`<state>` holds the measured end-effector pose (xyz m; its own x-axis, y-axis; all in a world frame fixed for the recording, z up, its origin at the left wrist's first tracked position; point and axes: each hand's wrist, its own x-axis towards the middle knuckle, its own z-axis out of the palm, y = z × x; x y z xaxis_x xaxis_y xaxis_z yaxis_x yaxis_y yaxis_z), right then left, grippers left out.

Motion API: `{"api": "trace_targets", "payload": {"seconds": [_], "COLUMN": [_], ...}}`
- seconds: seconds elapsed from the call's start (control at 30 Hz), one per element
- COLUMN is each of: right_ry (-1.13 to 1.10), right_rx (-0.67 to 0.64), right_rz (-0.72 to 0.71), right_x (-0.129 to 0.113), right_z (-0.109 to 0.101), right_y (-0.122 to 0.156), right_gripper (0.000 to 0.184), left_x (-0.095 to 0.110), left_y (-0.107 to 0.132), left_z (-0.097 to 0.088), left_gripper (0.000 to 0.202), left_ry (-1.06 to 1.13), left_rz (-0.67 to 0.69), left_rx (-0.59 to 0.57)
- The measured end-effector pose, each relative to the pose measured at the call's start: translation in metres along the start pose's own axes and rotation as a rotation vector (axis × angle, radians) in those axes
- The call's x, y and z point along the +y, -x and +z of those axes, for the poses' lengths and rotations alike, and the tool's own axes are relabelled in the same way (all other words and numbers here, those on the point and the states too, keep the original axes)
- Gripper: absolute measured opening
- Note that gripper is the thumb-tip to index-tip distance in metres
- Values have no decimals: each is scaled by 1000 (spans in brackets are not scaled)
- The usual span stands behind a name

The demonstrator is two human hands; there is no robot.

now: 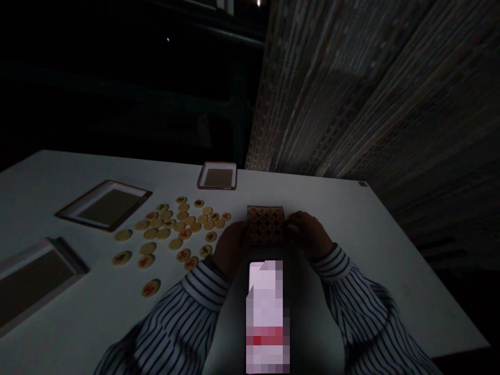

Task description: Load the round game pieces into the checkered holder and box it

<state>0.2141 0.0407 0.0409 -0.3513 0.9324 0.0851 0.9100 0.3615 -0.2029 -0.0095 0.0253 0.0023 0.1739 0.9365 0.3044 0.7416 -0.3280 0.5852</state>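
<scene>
A small box packed with round game pieces sits on the white table in front of me. My left hand curls against the box's left side and my right hand curls against its right side; both touch it. Several loose cream discs with red or dark marks lie scattered to the left of the box. Both arms wear striped sleeves. The light is dim, so finger detail is poor.
A small empty tray or lid lies behind the discs. Two larger flat trays lie at the left. A blurred bright card hangs below my chest. A ribbed wall rises behind the table's far right.
</scene>
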Motion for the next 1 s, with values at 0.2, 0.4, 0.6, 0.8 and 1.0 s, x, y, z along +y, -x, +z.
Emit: {"api": "trace_targets", "payload": {"seconds": [0.2, 0.4, 0.6, 0.8, 1.0], "right_ry": [-10, -17, 3, 27, 60], "right_rx": [18, 86, 97, 55, 11], "right_rz": [-12, 2, 21, 40, 52], "right_x": [1, 0, 4, 3, 1], "right_z": [2, -3, -7, -3, -2], "right_y": [1, -2, -20, -35, -40], "right_gripper": [20, 21, 22, 24, 25], "left_x": [2, 1, 0, 0, -3], "left_y": [0, 2, 1, 1, 1], "left_z": [-1, 0, 1, 1, 3], "left_gripper": [25, 26, 25, 25, 24], "left_ry": [11, 11, 15, 25, 25], "left_rz": [11, -4, -16, -8, 4], "left_rx": [35, 33, 15, 10, 38]}}
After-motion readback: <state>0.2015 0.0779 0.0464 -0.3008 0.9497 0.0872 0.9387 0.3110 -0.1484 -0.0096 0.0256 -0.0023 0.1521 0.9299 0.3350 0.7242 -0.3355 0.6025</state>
